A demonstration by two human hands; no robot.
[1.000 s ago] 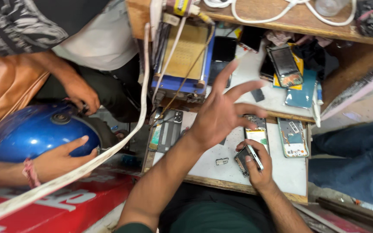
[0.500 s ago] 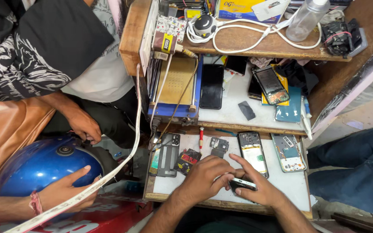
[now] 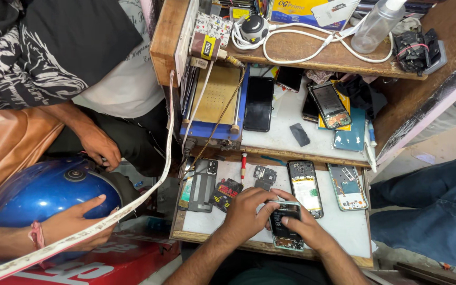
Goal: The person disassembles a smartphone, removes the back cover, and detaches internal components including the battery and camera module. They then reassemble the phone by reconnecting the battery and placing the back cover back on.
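Both hands low on the white worktop (image 3: 344,232), close to its front edge. Left hand (image 3: 246,211) curled over the top end of an opened phone (image 3: 286,227), fingers bent and pressing on it. Right hand (image 3: 304,229) wrapped along the phone's right side, thumb laid across its dark inner face. Phone lying flat, back cover off, lower end almost at the wooden front lip of the worktop.

Just beyond the hands, a second opened phone (image 3: 305,187) and a third with a bluish inside (image 3: 347,186), side by side, near but apart from the held one. To the left, a dark phone back cover (image 3: 202,184), a small black-and-red part (image 3: 226,193), a red-handled screwdriver (image 3: 243,164) and a small dark module (image 3: 264,175). Bare white patch to the right of the hands, reaching to the worktop's right edge; a narrower strip to the left of the left wrist.

Further back, a raised shelf with a black phone (image 3: 258,103), a blue-framed heating plate (image 3: 217,103) and another opened handset (image 3: 329,105). Above that, a wooden shelf (image 3: 312,53) with white cables and a clear spray bottle (image 3: 374,24).

Off to the left, another person's hands: one flat on a blue helmet (image 3: 43,190), one beside dark trousers. A white strap (image 3: 149,195) slanting across the gap.
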